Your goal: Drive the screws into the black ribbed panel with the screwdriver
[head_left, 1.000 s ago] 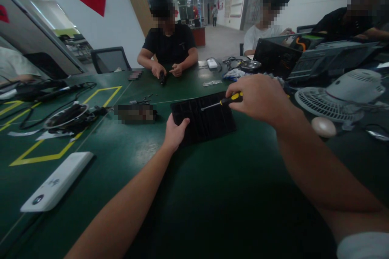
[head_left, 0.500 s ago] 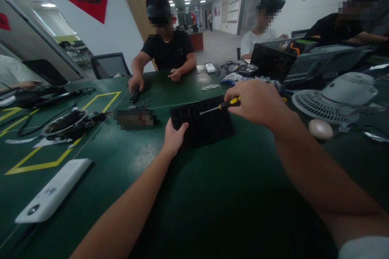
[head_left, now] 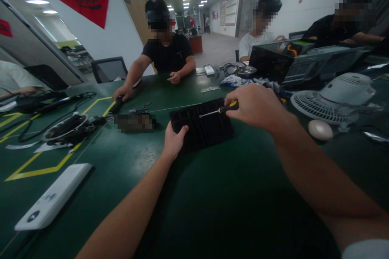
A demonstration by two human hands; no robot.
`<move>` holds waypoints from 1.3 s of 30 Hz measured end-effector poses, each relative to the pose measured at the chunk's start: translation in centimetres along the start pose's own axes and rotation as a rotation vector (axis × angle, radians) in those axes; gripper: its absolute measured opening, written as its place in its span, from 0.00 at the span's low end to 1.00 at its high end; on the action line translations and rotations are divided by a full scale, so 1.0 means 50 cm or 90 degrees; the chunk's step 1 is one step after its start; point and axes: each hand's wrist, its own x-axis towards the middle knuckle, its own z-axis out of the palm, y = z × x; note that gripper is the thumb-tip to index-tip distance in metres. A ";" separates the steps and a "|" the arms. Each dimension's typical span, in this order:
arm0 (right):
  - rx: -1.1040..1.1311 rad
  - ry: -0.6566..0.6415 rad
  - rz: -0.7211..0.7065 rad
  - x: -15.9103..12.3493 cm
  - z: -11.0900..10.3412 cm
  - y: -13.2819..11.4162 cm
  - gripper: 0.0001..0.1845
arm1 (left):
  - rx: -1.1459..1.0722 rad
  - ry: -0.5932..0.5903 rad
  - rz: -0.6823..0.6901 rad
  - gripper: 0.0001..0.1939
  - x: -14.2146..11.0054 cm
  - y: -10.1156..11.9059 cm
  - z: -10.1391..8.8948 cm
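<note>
Around, a white device [head_left: 54, 198] and a fan [head_left: 346, 89] are seen. Over the black panel [head_left: 209, 129], grasped by the left hand [head_left: 174, 139], a screwdriver [head_left: 223, 109] is gripped by the right hand [head_left: 255, 107], tip leftward, long axis slightly slanted.

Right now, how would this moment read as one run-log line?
left hand: grips black panel at left side | right hand: holds yellow-and-black screwdriver, tip over panel, contact unclear | right: pale fan
</note>
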 end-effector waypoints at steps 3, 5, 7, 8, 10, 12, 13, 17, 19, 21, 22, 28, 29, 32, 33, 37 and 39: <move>0.006 -0.002 0.011 0.000 -0.001 0.000 0.15 | 0.008 0.005 0.004 0.20 0.000 -0.001 0.000; 0.011 0.003 0.024 -0.001 0.000 -0.001 0.15 | 0.013 0.009 0.003 0.20 0.001 -0.003 -0.001; 0.016 0.005 0.035 -0.001 0.001 -0.002 0.15 | 0.007 0.004 0.001 0.21 0.001 -0.006 -0.001; 0.018 0.002 0.039 0.000 0.002 -0.003 0.15 | 0.002 0.001 0.002 0.22 0.001 -0.007 -0.002; 0.016 -0.011 0.047 0.000 0.004 -0.003 0.15 | -0.004 0.000 0.008 0.22 0.001 -0.008 -0.002; 0.010 -0.032 0.051 0.000 0.006 -0.003 0.17 | -0.001 0.001 0.012 0.21 0.000 -0.007 -0.003; 0.005 -0.047 0.051 0.000 0.006 -0.002 0.18 | 0.002 0.002 0.012 0.21 0.000 -0.006 -0.003; -0.020 -0.103 0.031 -0.001 0.001 0.009 0.20 | 0.009 -0.004 0.006 0.20 -0.001 -0.002 -0.002; -0.014 -0.090 0.012 -0.001 -0.005 0.017 0.19 | 0.009 -0.002 0.013 0.21 -0.002 0.000 -0.002; 0.005 -0.048 -0.009 -0.002 -0.012 0.023 0.17 | 0.012 0.000 0.014 0.21 -0.002 0.002 -0.002; 0.013 -0.024 -0.017 -0.002 -0.015 0.024 0.17 | 0.015 -0.001 0.011 0.21 -0.001 0.002 -0.002; 0.026 0.038 -0.028 -0.003 -0.013 0.021 0.13 | 0.022 0.003 0.007 0.20 0.000 -0.002 -0.004; 0.024 0.045 -0.035 -0.003 -0.010 0.021 0.13 | 0.020 0.000 0.005 0.20 0.000 -0.003 -0.004; 0.017 0.070 -0.088 0.000 -0.002 0.021 0.12 | 0.017 -0.001 0.005 0.21 0.001 -0.006 -0.003; 0.015 0.079 -0.110 0.001 0.001 0.021 0.12 | 0.019 0.003 0.007 0.21 0.002 -0.006 -0.003; 0.004 0.112 -0.181 0.006 0.007 0.024 0.14 | 0.030 0.013 0.012 0.21 0.003 -0.006 -0.001; 0.004 0.120 -0.204 0.007 0.009 0.026 0.14 | 0.027 0.008 0.006 0.20 0.003 -0.004 -0.001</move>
